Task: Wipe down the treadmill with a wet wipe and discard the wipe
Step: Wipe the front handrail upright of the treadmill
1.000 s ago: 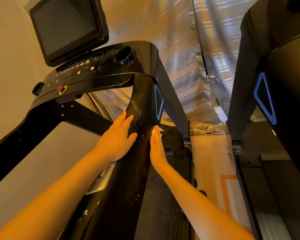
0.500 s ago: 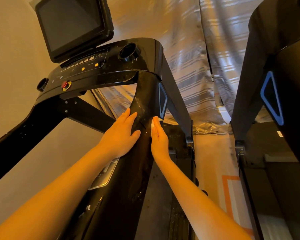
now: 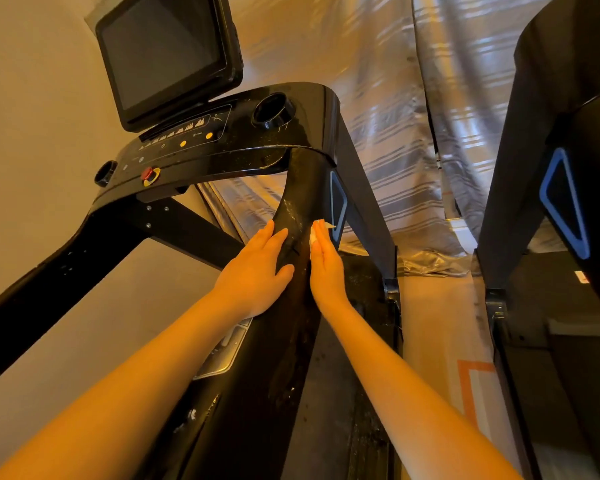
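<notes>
A black treadmill fills the view, with a dark screen (image 3: pixel 163 53) and a control console (image 3: pixel 201 140) carrying a red stop button. Its right handrail arm (image 3: pixel 274 341) runs from the console down toward me. My left hand (image 3: pixel 257 271) lies flat with straight fingers on the left side of that arm. My right hand (image 3: pixel 326 268) presses flat against the arm's right side, fingers straight. A white wet wipe (image 3: pixel 314 235) shows as a small patch under its fingertips, pressed against the arm; most of the wipe is hidden by the hand.
A second black treadmill (image 3: pixel 565 202) with a blue triangular trim stands close on the right. A striped grey curtain (image 3: pixel 395 116) hangs behind. A beige wall is on the left. A narrow strip of floor with an orange line (image 3: pixel 465 393) runs between the machines.
Both hands have slid up the handrail arm toward the console, the right one carrying the wipe along. The view has tilted slightly as well.
</notes>
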A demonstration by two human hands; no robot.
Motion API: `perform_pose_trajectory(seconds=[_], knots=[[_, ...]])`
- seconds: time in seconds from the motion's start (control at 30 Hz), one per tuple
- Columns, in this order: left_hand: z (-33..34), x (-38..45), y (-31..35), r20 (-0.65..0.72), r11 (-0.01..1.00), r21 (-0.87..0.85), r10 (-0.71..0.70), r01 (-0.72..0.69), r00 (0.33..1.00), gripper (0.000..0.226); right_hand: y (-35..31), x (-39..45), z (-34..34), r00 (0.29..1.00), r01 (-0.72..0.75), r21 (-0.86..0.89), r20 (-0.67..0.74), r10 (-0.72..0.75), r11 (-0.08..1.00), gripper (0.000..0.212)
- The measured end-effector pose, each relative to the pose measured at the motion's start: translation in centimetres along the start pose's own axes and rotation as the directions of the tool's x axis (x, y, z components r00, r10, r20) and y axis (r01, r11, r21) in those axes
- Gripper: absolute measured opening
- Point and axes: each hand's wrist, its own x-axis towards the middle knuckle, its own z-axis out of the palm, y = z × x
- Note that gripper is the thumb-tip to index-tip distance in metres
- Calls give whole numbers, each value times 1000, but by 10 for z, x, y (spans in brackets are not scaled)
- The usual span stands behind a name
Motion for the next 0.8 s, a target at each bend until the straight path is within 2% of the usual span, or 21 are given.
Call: perform_pose_trajectory(seconds=[0.13, 0.3, 0.53, 0.8], knots=[[0, 0, 0, -2, 1000, -3, 0, 0, 1000, 66, -3, -2, -3, 1000, 15, -17, -23, -16, 1000, 45], [1, 1, 1, 0, 1000, -24, -1, 1, 1000, 65, 5, -48, 1, 997, 57, 9, 58, -58, 998, 45], [0, 0, -1, -7, 1000, -23, 10, -10, 1000, 66, -6, 12, -3, 997, 71, -101, 44, -67, 992, 45], [1, -1, -1, -10, 1000, -4, 12, -13, 1000, 66, 3, -22, -9, 980, 160, -129, 141, -141, 979, 48]])
